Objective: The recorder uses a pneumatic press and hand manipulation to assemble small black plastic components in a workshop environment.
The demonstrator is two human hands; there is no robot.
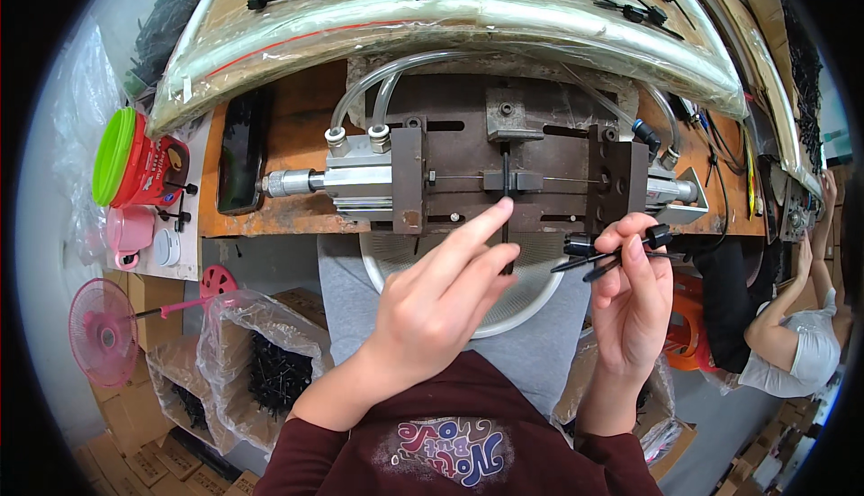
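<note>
My left hand [427,316] reaches in from the lower left to a black plastic stemmed part [506,172] standing lengthwise in the middle of a metal fixture. Its index finger lies against the stem and the other fingers curl at the lower end; the thumb is hidden. Behind the stem is a small dark metal block [526,182], with a thin rod running sideways through it. My right hand [630,302], right of the fixture, is closed on several similar black stemmed parts [621,248], their ribbed heads pointing both ways.
The dark fixture [459,104] carries a silver air cylinder [360,176] on each side, with clear hoses [387,68]. A white basket [531,302] rests on my lap. More black parts lie on the plastic-wrapped board [360,14]. A phone [241,149] and a pink fan [103,325] are left; a co-worker [796,343] sits right.
</note>
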